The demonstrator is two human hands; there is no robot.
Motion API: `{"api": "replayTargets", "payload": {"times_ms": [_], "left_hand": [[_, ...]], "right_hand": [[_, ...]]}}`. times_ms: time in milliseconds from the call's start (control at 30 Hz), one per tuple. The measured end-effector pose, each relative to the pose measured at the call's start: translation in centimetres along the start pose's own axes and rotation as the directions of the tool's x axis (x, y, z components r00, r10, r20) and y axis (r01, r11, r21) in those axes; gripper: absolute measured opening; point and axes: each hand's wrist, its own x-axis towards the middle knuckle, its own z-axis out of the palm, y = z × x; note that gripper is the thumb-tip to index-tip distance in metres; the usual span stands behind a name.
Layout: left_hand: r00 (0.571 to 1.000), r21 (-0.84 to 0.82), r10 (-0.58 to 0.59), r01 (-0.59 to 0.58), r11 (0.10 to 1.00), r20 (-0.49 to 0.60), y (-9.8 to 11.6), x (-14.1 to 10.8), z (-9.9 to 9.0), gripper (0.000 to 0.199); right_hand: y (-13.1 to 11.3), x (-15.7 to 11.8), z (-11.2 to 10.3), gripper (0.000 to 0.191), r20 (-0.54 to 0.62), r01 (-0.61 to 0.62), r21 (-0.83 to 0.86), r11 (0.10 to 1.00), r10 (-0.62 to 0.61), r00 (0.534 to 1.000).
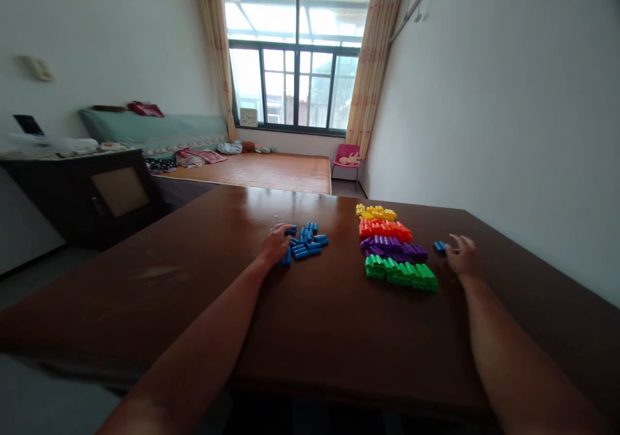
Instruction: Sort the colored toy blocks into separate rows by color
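A loose cluster of blue pieces (306,244) lies on the brown table (339,332), left of the middle. My left hand (277,242) is at the cluster's left edge, fingertips by a blue piece; whether it grips that piece is unclear. Rows of yellow (376,213), orange (385,230), purple (394,250) and green pieces (401,273) lie one behind another, green nearest me. Right of them, my right hand (462,254) has its fingers apart, beside a small group of blue pieces (440,247), and holds nothing.
Beyond the table are a bed (285,170) and a pink chair (347,154) under the window. A dark cabinet (82,190) stands at the left. A white wall (508,99) rises along the right side.
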Motion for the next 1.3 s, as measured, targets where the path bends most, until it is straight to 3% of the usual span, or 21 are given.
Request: {"api": "replayTargets", "payload": {"times_ms": [133, 200, 300, 367, 433, 500, 567, 667, 800, 933, 1033, 1100, 1200, 1300], "left_hand": [[0.997, -0.018, 0.060, -0.059, 0.998, 0.052, 0.6, -0.3, 0.2, 0.035], [0.984, -0.026, 0.129, -0.127, 0.992, 0.121, 1.1, -0.8, 0.5, 0.040], [0.947, -0.019, 0.213, -0.215, 0.976, 0.241, 1.7, -1.6, 0.8, 0.047], [0.933, -0.023, 0.231, -0.234, 0.972, 0.274, 1.7, -1.8, 0.9, 0.049], [0.938, -0.035, 0.222, -0.221, 0.975, 0.264, 1.6, -1.8, 0.9, 0.053], [0.943, -0.051, 0.214, -0.208, 0.977, 0.253, 1.6, -1.7, 0.8, 0.057], [0.946, -0.067, 0.212, -0.201, 0.977, 0.245, 1.6, -1.7, 0.8, 0.058], [0.950, -0.092, 0.209, -0.192, 0.977, 0.233, 1.6, -1.8, 0.7, 0.056], [0.950, -0.105, 0.208, -0.188, 0.977, 0.234, 1.6, -1.9, 0.5, 0.052], [0.946, -0.075, 0.210, -0.198, 0.977, 0.248, 1.5, -1.8, 0.3, 0.053], [0.939, -0.057, 0.208, -0.200, 0.978, 0.273, 1.3, -1.5, 0.4, 0.053], [0.933, -0.047, 0.212, -0.207, 0.977, 0.290, 1.2, -1.3, 0.4, 0.052], [0.930, -0.029, 0.216, -0.218, 0.976, 0.298, 1.0, -1.1, 0.6, 0.050], [0.933, -0.019, 0.217, -0.221, 0.975, 0.287, 0.7, -1.0, 0.7, 0.052]], "right_hand": [[-2.5, 0.3, -2.7, 0.043, -0.154, 0.054, 0.105, 0.993, -0.038, 0.987], [-5.5, 0.2, -4.4, 0.044, -0.185, 0.110, 0.138, 0.984, -0.083, 0.979], [-11.9, -0.8, -6.0, 0.042, -0.154, 0.211, 0.206, 0.955, -0.181, 0.971], [-17.0, -2.3, -6.0, 0.038, -0.068, 0.267, 0.303, 0.915, -0.259, 0.963], [-22.2, -4.3, -5.2, 0.032, 0.103, 0.305, 0.412, 0.859, -0.376, 0.921], [-26.8, -6.4, -3.9, 0.030, 0.314, 0.324, 0.509, 0.798, -0.522, 0.793], [-30.5, -8.1, -2.3, 0.034, 0.425, 0.310, 0.523, 0.794, -0.559, 0.712], [-33.9, -9.3, -0.2, 0.039, 0.510, 0.322, 0.435, 0.841, -0.525, 0.681], [-35.5, -9.4, 0.7, 0.031, 0.585, 0.286, 0.329, 0.900, -0.432, 0.686], [-34.9, -8.1, -1.3, 0.027, 0.512, 0.305, 0.426, 0.852, -0.505, 0.695], [-31.5, -4.5, -3.6, 0.030, 0.333, 0.301, 0.504, 0.810, -0.503, 0.798], [-26.9, -1.1, -4.8, 0.034, 0.230, 0.247, 0.485, 0.839, -0.395, 0.890], [-16.8, 2.9, -5.5, 0.037, 0.123, 0.036, 0.367, 0.930, -0.087, 0.989], [-6.2, 3.6, -4.7, 0.040, 0.125, -0.223, 0.222, 0.949, 0.199, 0.972]]}}
